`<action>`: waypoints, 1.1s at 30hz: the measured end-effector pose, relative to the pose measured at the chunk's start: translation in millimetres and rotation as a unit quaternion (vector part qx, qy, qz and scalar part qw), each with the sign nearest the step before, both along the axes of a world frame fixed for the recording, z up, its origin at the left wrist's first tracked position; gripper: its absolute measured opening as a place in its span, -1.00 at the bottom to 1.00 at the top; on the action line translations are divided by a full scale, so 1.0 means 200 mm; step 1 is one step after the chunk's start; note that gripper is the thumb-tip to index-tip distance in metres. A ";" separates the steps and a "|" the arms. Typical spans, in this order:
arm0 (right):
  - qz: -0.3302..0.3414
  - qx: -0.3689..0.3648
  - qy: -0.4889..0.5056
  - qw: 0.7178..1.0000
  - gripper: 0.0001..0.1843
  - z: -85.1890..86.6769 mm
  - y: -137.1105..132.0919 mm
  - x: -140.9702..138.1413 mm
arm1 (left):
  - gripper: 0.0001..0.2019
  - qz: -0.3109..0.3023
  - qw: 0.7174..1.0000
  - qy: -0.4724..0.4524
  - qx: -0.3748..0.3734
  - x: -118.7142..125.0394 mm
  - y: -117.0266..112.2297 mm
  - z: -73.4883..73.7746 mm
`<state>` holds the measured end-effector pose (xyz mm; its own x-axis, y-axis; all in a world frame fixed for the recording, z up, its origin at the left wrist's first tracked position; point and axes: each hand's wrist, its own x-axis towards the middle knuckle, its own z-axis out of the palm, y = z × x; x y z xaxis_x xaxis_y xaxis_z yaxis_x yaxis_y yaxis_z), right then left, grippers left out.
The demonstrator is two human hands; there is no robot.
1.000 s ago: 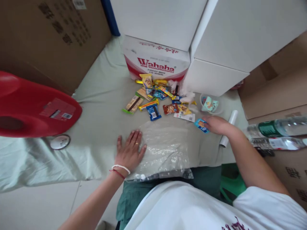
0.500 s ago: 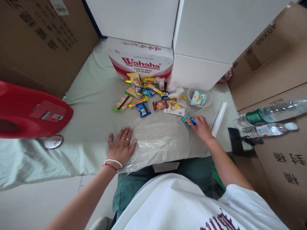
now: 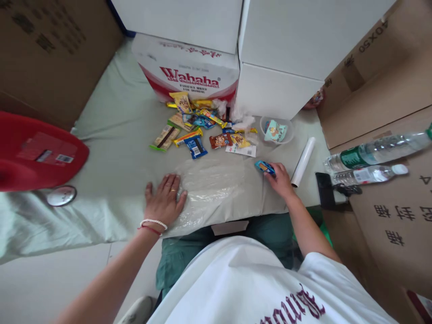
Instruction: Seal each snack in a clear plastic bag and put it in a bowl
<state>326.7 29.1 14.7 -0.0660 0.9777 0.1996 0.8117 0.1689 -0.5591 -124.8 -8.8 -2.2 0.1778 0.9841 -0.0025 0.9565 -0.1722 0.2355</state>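
- You held a small blue packet (image 3: 265, 168) in your right hand (image 3: 280, 180), off the right side of the clear plastic sheet (image 3: 214, 182), with bare table (image 3: 256, 193) showing between the two.
- Your right fingers were narrowed on the packet's right end, thumb on the near side; how firmly they pinched, I could not tell.
- Your left hand (image 3: 164, 198) lay palm down over the sheet's left edge, its fingers stretched out and a little apart, gripping nothing.
- The step in hand looked like steadying the sheet with your left while your right managed the packet.
- The next move, as I judged it, called for a settled pinch on the packet and a quiet left palm, since such thin film would have slid or crumpled easily.
- The packet's long axis ran mostly crosswise; its free end pointed left and slightly away from you, over beyond the sheet's far side. Whether its underside met the table, I could not tell.
- Beyond the sheet lay the dark blue packet (image 3: 195, 146) and the brown packet (image 3: 221, 141), ahead of the Wahaha carton (image 3: 191, 76).
- Well right of the sheet, past your right hand, lay the white tube (image 3: 303, 162), its near end angled towards you.
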 end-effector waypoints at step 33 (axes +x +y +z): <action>0.432 -0.533 0.002 0.728 -0.64 0.54 0.00 -0.48 | -0.05 -0.013 0.998 -0.053 -0.030 -0.01 -0.04 -0.01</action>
<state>231.3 28.8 122.2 -0.7496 0.1720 -0.6391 0.6576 0.0834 -0.7488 -126.0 -16.1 -4.3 0.2051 0.9779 -0.0409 0.9214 -0.1788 0.3450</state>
